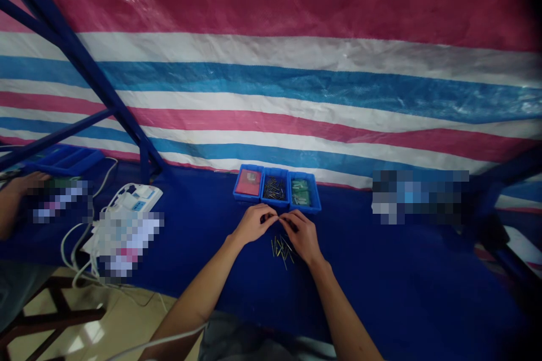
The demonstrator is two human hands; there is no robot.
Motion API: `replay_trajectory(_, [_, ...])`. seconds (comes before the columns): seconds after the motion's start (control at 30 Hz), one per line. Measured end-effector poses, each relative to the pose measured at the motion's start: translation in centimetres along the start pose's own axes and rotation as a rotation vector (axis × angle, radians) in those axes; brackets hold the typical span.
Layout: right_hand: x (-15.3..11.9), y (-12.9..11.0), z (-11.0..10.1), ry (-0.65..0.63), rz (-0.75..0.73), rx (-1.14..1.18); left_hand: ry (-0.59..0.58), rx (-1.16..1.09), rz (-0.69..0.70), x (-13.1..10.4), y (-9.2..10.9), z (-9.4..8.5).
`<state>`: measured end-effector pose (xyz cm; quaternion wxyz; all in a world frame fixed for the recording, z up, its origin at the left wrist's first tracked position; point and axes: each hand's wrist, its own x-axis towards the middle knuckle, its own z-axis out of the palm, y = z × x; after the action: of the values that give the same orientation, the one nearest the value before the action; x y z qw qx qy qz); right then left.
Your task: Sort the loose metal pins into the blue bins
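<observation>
My left hand (254, 223) and my right hand (301, 234) meet fingertip to fingertip over the blue table (355, 271). Both are pinched closed, and whatever lies between the fingertips is too small to make out. Just below them, several thin metallic pins (282, 251) are scattered on the table. Behind the hands three blue bins stand side by side: the left bin (247, 198) has a pink-red item, the middle bin (276, 202) holds dark thin pieces, and the right bin (315, 203) contains green and whitish pieces.
A white power strip (146, 197) with tangled cables lies left. Beyond it are another person's hand (31, 181) and a blue tray (70, 161). Blue metal frame bars (91, 76) rise at the left. A striped sheet (271, 90) hangs behind the table. Some areas are pixelated.
</observation>
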<state>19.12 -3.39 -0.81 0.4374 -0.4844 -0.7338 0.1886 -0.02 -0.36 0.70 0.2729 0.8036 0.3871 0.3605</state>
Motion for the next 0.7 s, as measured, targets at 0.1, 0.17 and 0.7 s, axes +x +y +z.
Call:
replay_trajectory(0.1, [0.02,-0.05,0.00,0.005,-0.004,0.007,0.002,0.002,-0.003,0.00,-0.02,0.02])
replay_trajectory(0.17, [0.04,-0.10,0.00,0.001,-0.005,0.013,0.006,0.004,-0.003,-0.01,-0.03,0.03])
replay_trajectory(0.7, [0.21,-0.44,-0.30,-0.053,-0.009,-0.006,0.006,-0.002,-0.011,0.01,0.04,0.02])
